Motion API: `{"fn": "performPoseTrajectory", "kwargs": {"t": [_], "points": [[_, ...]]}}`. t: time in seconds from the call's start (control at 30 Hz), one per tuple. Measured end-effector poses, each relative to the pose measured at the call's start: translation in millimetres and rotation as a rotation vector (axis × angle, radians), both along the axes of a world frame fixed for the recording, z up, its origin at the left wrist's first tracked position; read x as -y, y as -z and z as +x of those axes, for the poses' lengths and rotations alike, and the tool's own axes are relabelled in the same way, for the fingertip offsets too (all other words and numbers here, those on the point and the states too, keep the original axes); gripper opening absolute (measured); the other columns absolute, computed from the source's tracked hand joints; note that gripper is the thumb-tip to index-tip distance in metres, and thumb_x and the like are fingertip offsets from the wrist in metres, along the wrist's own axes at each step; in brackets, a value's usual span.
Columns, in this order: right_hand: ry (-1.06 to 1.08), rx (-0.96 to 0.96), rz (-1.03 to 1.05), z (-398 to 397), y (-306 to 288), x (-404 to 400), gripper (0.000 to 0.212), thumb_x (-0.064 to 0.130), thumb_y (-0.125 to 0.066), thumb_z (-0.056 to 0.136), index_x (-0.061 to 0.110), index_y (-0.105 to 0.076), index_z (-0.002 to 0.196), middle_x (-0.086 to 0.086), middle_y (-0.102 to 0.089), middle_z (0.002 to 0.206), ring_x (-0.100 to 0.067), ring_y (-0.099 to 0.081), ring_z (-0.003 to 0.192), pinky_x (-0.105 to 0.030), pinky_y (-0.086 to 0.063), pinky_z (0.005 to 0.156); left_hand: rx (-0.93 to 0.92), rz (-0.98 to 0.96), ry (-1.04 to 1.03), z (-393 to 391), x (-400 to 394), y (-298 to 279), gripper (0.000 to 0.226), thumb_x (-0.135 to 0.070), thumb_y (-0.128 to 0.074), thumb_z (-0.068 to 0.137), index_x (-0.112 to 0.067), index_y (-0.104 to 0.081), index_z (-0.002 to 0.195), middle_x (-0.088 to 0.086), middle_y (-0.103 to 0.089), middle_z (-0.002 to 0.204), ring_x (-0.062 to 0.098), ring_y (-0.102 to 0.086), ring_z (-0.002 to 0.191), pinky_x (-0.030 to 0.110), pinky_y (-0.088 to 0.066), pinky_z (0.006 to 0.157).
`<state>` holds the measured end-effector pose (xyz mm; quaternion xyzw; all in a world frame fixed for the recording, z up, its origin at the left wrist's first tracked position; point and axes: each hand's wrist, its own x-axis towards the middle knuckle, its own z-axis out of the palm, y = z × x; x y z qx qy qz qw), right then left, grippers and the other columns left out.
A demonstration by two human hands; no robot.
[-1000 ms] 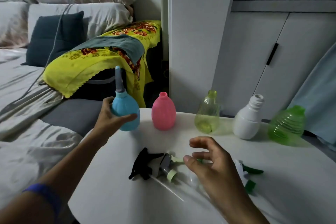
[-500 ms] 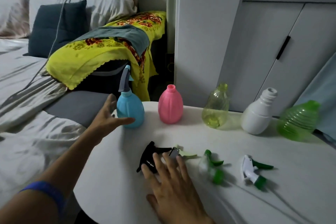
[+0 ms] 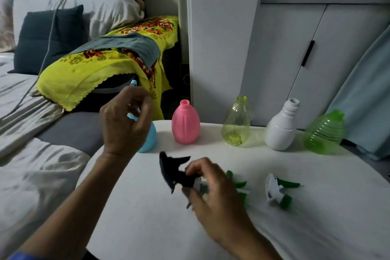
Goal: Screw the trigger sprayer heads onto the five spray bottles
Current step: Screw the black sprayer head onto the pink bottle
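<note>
Five bottles stand in a row at the far side of the white table (image 3: 147, 224): blue (image 3: 150, 139), pink (image 3: 185, 125), clear yellow (image 3: 236, 126), white (image 3: 280, 133) and green (image 3: 324, 134). The blue one carries a sprayer head, mostly hidden behind my left hand (image 3: 124, 121). That hand hovers in front of it with loosely curled fingers and holds nothing I can see. My right hand (image 3: 213, 192) pinches the black sprayer head (image 3: 171, 172), tilted up off the table. A green head (image 3: 239, 184) lies partly behind that hand, a white-and-green head (image 3: 276, 193) further right.
A bed with grey sheets borders the table on the left, with a yellow floral cloth (image 3: 101, 65) over a bundle behind the blue bottle. White cabinet doors (image 3: 285, 59) rise behind the bottles. A pale blue curtain (image 3: 367, 91) hangs at the right.
My left hand let go of the blue bottle, now standing on the table, and rose in front of it. My right hand came down onto the black sprayer head and picked it up.
</note>
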<state>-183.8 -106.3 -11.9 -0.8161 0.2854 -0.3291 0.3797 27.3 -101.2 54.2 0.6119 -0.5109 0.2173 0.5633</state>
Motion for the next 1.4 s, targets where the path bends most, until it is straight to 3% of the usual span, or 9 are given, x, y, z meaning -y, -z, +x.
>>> {"fn": "performPoseTrajectory", "kwargs": {"t": [0.1, 0.23, 0.3, 0.4, 0.57, 0.8, 1.0, 1.23, 1.4], "points": [[0.072, 0.442, 0.355, -25.9, -33.0, 34.7, 0.031, 0.006, -0.075, 0.077, 0.030, -0.062, 0.094, 0.004, -0.075, 0.099, -0.012, -0.067, 0.099, -0.025, -0.050, 0.087, -0.074, 0.044, 0.001, -16.1, 26.8, 14.0, 0.013, -0.005, -0.062, 0.083, -0.004, -0.062, 0.096, 0.006, -0.067, 0.087, 0.022, -0.064, 0.071, 0.041, -0.056, 0.062], [0.083, 0.923, 0.763, -58.3, -55.1, 74.2, 0.050, -0.005, -0.059, 0.075, 0.009, -0.062, 0.123, -0.004, -0.073, 0.104, -0.017, -0.066, 0.095, -0.038, -0.046, 0.095, -0.297, 0.398, 0.088, -26.6, 66.1, 51.0, 0.086, -0.015, -0.080, 0.069, -0.020, -0.036, 0.143, 0.006, -0.044, 0.142, 0.023, -0.041, 0.129, 0.039, -0.041, 0.104], [0.117, 0.971, 0.776, -68.2, -60.5, 84.2, 0.048, -0.005, -0.058, 0.074, 0.011, -0.065, 0.119, -0.002, -0.073, 0.098, -0.015, -0.069, 0.093, -0.042, -0.050, 0.098, -0.478, 0.487, 0.087, -27.7, 83.3, 69.1, 0.114, -0.021, -0.088, 0.063, -0.027, -0.018, 0.152, 0.004, -0.028, 0.156, 0.025, -0.029, 0.139, 0.045, -0.034, 0.111], [0.128, 0.973, 0.725, -76.5, -61.4, 88.3, 0.036, -0.005, -0.059, 0.072, 0.015, -0.068, 0.101, -0.002, -0.073, 0.087, -0.018, -0.071, 0.089, -0.039, -0.058, 0.091, -0.652, 0.547, 0.052, -24.6, 102.9, 91.5, 0.128, -0.030, -0.094, 0.056, -0.030, -0.010, 0.153, 0.008, -0.032, 0.154, 0.031, -0.034, 0.137, 0.057, -0.036, 0.110], [0.089, 0.872, 0.622, -83.1, -59.3, 88.3, 0.045, -0.003, -0.060, 0.074, 0.019, -0.063, 0.112, -0.004, -0.072, 0.096, -0.026, -0.065, 0.105, -0.037, -0.055, 0.096, -0.750, 0.528, 0.072, -16.3, 112.9, 112.7, 0.102, -0.026, -0.093, 0.057, -0.025, -0.033, 0.140, 0.006, -0.052, 0.127, 0.032, -0.053, 0.114, 0.053, -0.052, 0.093], [0.126, 0.900, 0.524, -91.7, -66.9, 93.7, 0.076, -0.008, -0.059, 0.075, 0.016, -0.041, 0.144, -0.006, -0.069, 0.097, -0.024, -0.068, 0.096, -0.036, -0.055, 0.094, -0.467, 0.522, 0.074, -32.3, 93.6, 90.3, 0.096, -0.035, -0.092, 0.056, -0.024, -0.038, 0.135, 0.002, -0.046, 0.119, 0.022, -0.054, 0.100, 0.025, -0.049, 0.067], [0.193, 0.921, 0.452, -110.1, -75.3, 97.8, 0.082, -0.022, -0.047, 0.089, 0.029, -0.032, 0.151, -0.014, -0.061, 0.131, -0.019, -0.070, 0.101, -0.047, -0.049, 0.101, 0.021, 0.583, -0.046, -52.8, 35.2, 29.2, 0.099, -0.032, -0.091, 0.051, -0.026, -0.040, 0.135, 0.007, -0.049, 0.122, 0.024, -0.048, 0.100, 0.035, -0.046, 0.074], [0.117, 0.882, 0.427, -113.5, -77.1, 91.5, 0.061, -0.024, -0.044, 0.088, 0.024, -0.045, 0.125, 0.003, -0.075, 0.099, -0.017, -0.073, 0.091, -0.046, -0.049, 0.101, 0.148, 0.598, -0.088, -80.1, -21.0, 19.4, 0.095, -0.033, -0.091, 0.049, -0.021, -0.045, 0.132, 0.007, -0.055, 0.125, 0.029, -0.053, 0.104, 0.045, -0.054, 0.074], [0.111, 0.805, 0.413, -108.3, -68.5, 90.2, 0.063, -0.023, -0.049, 0.088, 0.028, -0.050, 0.124, -0.002, -0.073, 0.100, -0.032, -0.071, 0.102, -0.042, -0.050, 0.102, 0.161, 0.615, -0.092, -76.3, -25.7, 20.3, 0.094, -0.034, -0.090, 0.050, -0.020, -0.047, 0.132, 0.007, -0.055, 0.126, 0.031, -0.053, 0.108, 0.045, -0.054, 0.076]]}}
